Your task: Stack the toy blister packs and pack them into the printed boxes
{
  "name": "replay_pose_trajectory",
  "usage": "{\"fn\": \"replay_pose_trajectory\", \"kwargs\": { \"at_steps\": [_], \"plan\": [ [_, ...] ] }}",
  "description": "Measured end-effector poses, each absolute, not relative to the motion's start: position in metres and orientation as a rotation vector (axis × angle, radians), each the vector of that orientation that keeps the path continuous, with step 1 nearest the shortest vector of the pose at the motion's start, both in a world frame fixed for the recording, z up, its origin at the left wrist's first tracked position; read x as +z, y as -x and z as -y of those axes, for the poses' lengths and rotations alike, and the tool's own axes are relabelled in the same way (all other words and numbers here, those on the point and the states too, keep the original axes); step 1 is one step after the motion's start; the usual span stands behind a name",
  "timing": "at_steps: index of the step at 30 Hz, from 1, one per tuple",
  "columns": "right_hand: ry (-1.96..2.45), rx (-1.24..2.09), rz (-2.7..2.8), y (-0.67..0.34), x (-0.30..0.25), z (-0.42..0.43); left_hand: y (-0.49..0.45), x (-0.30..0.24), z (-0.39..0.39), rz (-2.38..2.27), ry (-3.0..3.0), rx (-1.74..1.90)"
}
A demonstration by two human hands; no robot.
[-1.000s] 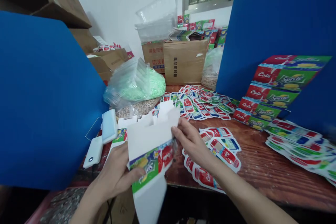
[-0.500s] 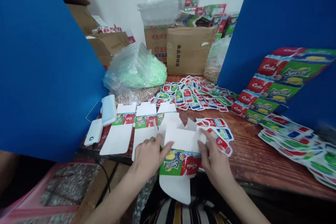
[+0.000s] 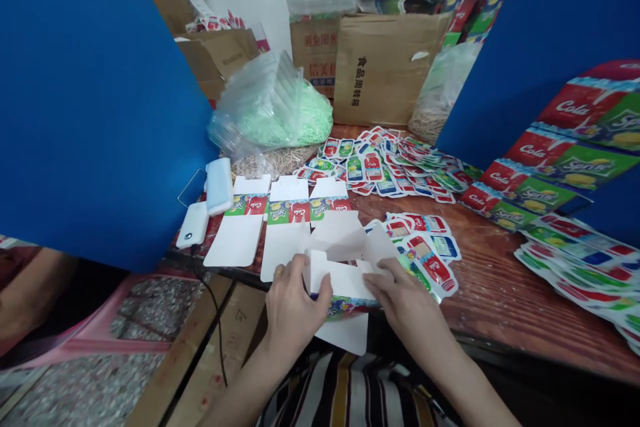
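Note:
Between both hands is a small printed carton (image 3: 345,278) with white flaps standing up and Sprite and Cola print on its side. My left hand (image 3: 297,297) grips its left end, thumb on the front flap. Fingers of my right hand (image 3: 403,297) close on its right end. One white flap hangs down toward my lap. Flat cartons (image 3: 289,212) lie in a row beyond my left hand. Can-shaped printed cards (image 3: 427,257) lie just past my right hand.
Heaped can-shaped cards (image 3: 390,163) cover the table's back. Folded cartons (image 3: 550,153) lean at the right blue panel (image 3: 495,80), beside stacked cards (image 3: 585,273). A white power bank (image 3: 193,223) sits at the left edge. Cardboard boxes (image 3: 390,70) stand behind.
The carton has tipped, so its printed face shows less and its open top shows more. My head view has shifted left and down. Both hands keep hold.

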State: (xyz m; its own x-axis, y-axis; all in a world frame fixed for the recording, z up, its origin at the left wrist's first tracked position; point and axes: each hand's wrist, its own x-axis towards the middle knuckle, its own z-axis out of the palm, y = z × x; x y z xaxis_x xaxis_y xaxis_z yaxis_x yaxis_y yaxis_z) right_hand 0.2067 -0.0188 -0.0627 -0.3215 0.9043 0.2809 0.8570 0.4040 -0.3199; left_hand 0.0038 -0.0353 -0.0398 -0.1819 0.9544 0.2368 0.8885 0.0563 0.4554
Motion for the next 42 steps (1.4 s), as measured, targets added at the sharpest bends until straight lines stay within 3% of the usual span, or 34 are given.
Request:
{"fn": "replay_pose_trajectory", "kwargs": {
  "at_steps": [5,8,13,20,26,32,42],
  "plan": [
    [1.321,-0.1,1.957,-0.2,-0.069,0.022,-0.003,-0.063,0.032,-1.869,-1.465,1.466],
    [1.428,-0.012,1.717,-0.201,-0.073,0.016,-0.004,-0.075,0.029,-1.688,-1.209,1.585],
    [1.336,0.415,1.907,-0.205,-0.072,0.011,-0.007,-0.073,0.034,-1.597,-1.358,1.365],
    [1.35,0.408,2.052,-0.198,-0.065,0.006,-0.017,-0.063,0.047,-1.73,-1.9,1.057],
    [1.578,0.647,1.789,-0.193,-0.069,-0.017,-0.014,-0.057,0.046,-1.785,-1.924,0.79],
    [1.588,0.686,1.953,-0.192,-0.068,-0.024,-0.016,-0.046,0.043,-1.893,-1.893,0.542],
    [1.116,0.725,2.018,-0.198,-0.073,-0.031,-0.011,-0.032,0.032,-1.913,-1.88,0.316]
  ]
}}
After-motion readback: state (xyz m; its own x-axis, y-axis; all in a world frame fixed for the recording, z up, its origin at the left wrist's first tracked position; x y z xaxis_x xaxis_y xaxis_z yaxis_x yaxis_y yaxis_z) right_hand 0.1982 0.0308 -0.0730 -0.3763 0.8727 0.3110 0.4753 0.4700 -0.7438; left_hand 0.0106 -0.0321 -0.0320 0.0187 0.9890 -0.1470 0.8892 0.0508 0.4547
